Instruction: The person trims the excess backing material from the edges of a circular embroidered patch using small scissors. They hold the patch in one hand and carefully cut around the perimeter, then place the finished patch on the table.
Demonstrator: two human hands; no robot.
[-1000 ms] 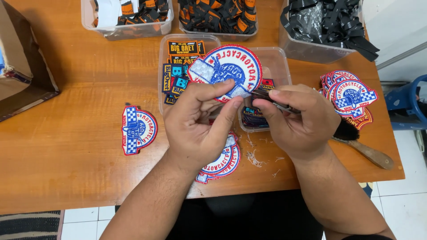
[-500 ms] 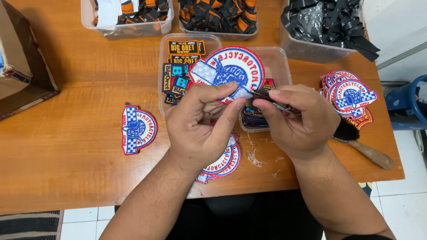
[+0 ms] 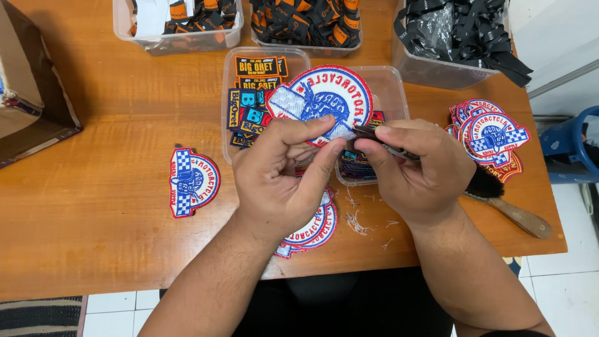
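Observation:
My left hand pinches the lower edge of a round embroidered patch, white with a red rim and a blue middle, and holds it up over the table. My right hand grips a small dark cutting tool whose tip touches the patch's lower right edge. Another patch of the same kind lies on the table under my left wrist. A single patch lies to the left.
A stack of like patches sits at the right, by a wooden-handled brush. Two clear trays hold small rectangular patches. Three tubs of labels and black straps line the far edge. A cardboard box stands left. Thread scraps lie near the front edge.
The patch has turned slightly in my left hand and the tool tip has shifted along its lower edge. Both hands stay in nearly the same place.

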